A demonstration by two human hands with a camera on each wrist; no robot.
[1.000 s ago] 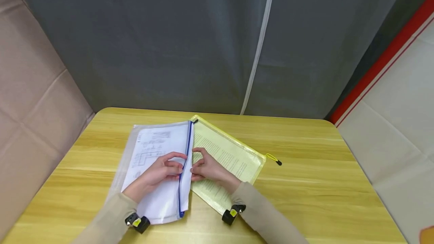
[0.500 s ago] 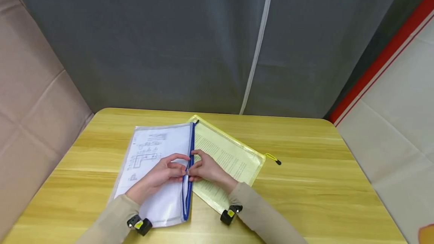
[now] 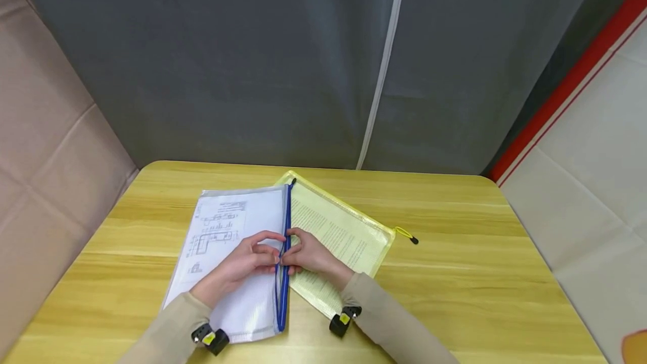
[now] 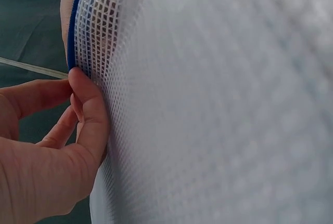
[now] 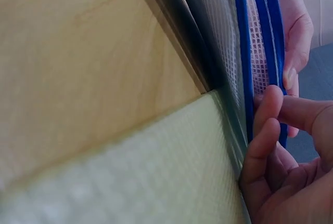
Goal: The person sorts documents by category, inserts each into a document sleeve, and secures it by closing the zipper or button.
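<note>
A clear mesh zip pouch (image 3: 247, 305) with a blue zipper edge (image 3: 281, 310) holds papers with printed diagrams and lies at the table's left middle. Its zipper side faces right and gapes apart; the two blue edges (image 5: 270, 31) stand separated in the right wrist view. My left hand (image 3: 242, 263) pinches the near blue-edged lip between thumb and fingers, as the left wrist view shows. My right hand (image 3: 313, 254) pinches the opposite lip, its fingertips close to the left ones. Under the right forearm a yellow zip pouch (image 3: 349, 229) with a printed sheet lies partly beneath the clear pouch.
The wooden table (image 3: 455, 274) spreads to both sides. A yellow pull loop with a black tip (image 3: 406, 235) sticks out from the yellow pouch's corner. Behind the table hangs a dark grey curtain (image 3: 242, 72).
The white paper that stuck out past the zipper edge now sits inside the clear pouch. The two blue edges have come closer together, and both hands have shifted only slightly.
</note>
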